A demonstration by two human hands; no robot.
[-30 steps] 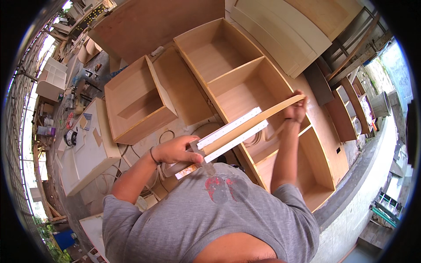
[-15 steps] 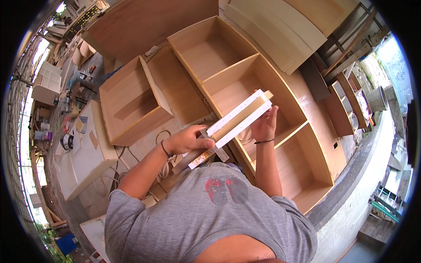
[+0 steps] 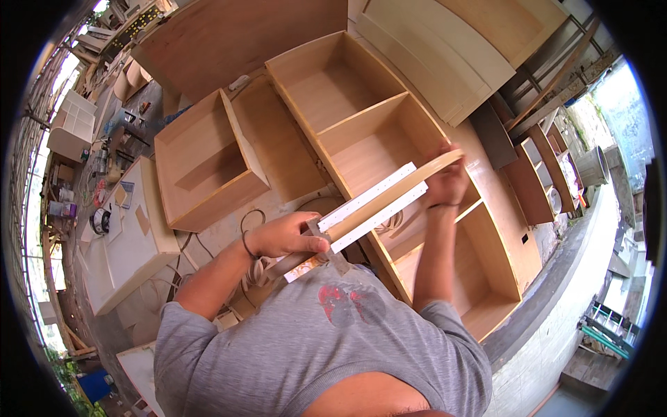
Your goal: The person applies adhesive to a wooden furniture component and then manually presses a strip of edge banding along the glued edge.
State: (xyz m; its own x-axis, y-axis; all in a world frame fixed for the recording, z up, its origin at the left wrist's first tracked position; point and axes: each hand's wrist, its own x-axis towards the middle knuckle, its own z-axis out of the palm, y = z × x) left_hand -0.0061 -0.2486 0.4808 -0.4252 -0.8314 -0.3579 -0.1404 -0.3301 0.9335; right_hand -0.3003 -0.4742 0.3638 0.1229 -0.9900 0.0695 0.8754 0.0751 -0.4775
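Note:
My left hand [image 3: 286, 236] is closed around the near end of a hand-held guide with two white, dotted rails [image 3: 382, 217], held at a slant in front of my shirt. Between the rails lies a long tan edging strip [image 3: 379, 201], which runs out past their far end. My right hand [image 3: 448, 179], slightly blurred, is closed on the strip's far end beyond the rails. The strip's other end curves down behind my left hand. Below the guide stands a long wooden cabinet carcass [image 3: 410, 104] with several open compartments, lying on its back.
A smaller open wooden box [image 3: 201, 160] and a white panelled piece [image 3: 132, 243] lie to the left. Loose cables [image 3: 253, 221] trail on the floor between them. Large boards [image 3: 438, 55] stand at the back. A low concrete wall [image 3: 563, 278] runs along the right.
My right hand has moved away from beside the rails, outward to the far right, and the tan strip now sticks out much further. My left hand and the guide have shifted slightly toward me.

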